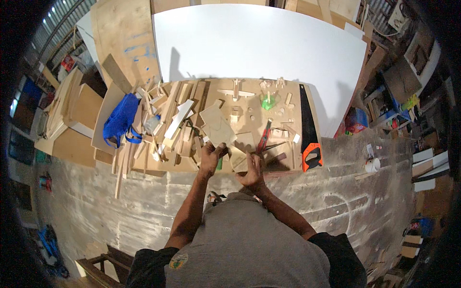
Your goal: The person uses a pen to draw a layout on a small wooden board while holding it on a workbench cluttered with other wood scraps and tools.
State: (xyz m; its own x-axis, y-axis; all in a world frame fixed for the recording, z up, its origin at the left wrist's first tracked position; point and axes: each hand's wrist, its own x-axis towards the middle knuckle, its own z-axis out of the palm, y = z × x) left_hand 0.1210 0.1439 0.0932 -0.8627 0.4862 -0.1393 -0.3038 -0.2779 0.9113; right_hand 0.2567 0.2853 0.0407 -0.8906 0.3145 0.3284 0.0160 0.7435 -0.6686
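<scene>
My left hand [212, 158] is closed on the lower edge of a thin, pale plywood sheet [217, 126] with an uneven outline. Close to my body, my right hand [251, 173] has its fingers bent round the edge of a smaller pale piece of wood [237, 159]; its fingertips are partly hidden. Just beyond that hand lies a red utility knife [264, 136], slanting away from me. A small wooden model airplane [236, 91] stands near the far edge of the worktable [216, 89].
Wood strips and offcuts [180, 113] are heaped on the left, beside a blue bag [121, 117]. A handsaw [311, 144] with an orange and black handle lies along the right edge. A green object [268, 102] sits farther back. Behind stands a large white panel [259, 43].
</scene>
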